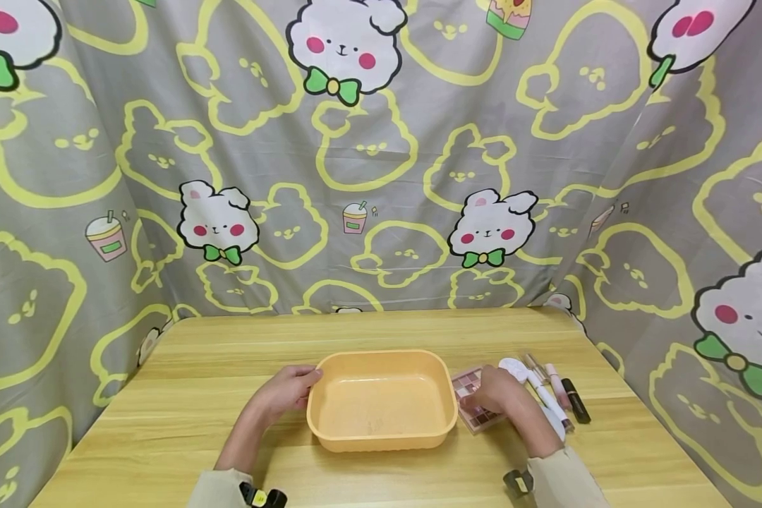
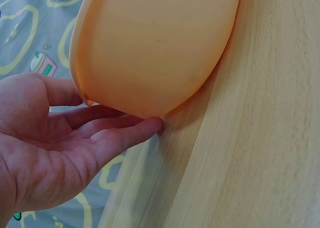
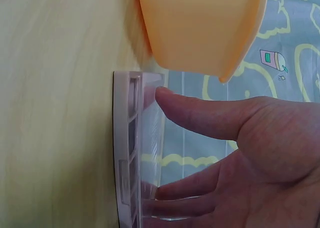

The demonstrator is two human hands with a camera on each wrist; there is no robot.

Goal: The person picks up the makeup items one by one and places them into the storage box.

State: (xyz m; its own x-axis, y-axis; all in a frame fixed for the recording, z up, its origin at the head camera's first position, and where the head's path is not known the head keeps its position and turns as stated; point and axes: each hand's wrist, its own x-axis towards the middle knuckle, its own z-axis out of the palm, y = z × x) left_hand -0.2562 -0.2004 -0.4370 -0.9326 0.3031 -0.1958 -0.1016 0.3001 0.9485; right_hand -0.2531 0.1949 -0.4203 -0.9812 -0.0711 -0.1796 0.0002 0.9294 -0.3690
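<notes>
Left hand [image 1: 282,392] at the left end of the tub [image 1: 382,443], lower middle of the head frame: thumb at the rim, fingers reaching round the outside, so it grips that end; the left wrist view shows one fingertip against the outer wall, near the table [image 1: 159,423]. Tub is orange-yellow, rounded at the corners, its inside bare with a few faint marks on the floor. Right hand [image 1: 503,392] lies over the palette [image 1: 478,418], just right of the tub, thumb and fingers spread wide; in the right wrist view the thumb tip meets the clear lid at upper middle, the other fingertips at the lid lower down. Whether any finger presses under the palette: cannot tell. Palette lies flat on the table, lid closed, rows of pink to brown pans visible through it. Beyond the right hand, right of centre, a loose cluster: white disc [image 1: 513,368], white tube [image 1: 546,399], pink tube [image 1: 557,386], slim clear tube [image 1: 535,368], and black tube [image 1: 575,400] outermost. A second pale item [image 1: 555,425] shows partly behind the right hand; form uncertain. Patterned cloth [image 1: 413,106], grey with rabbits and yellow outlines, fills the upper frame. Light sleeves [image 1: 565,481] at the bottom edge.
</notes>
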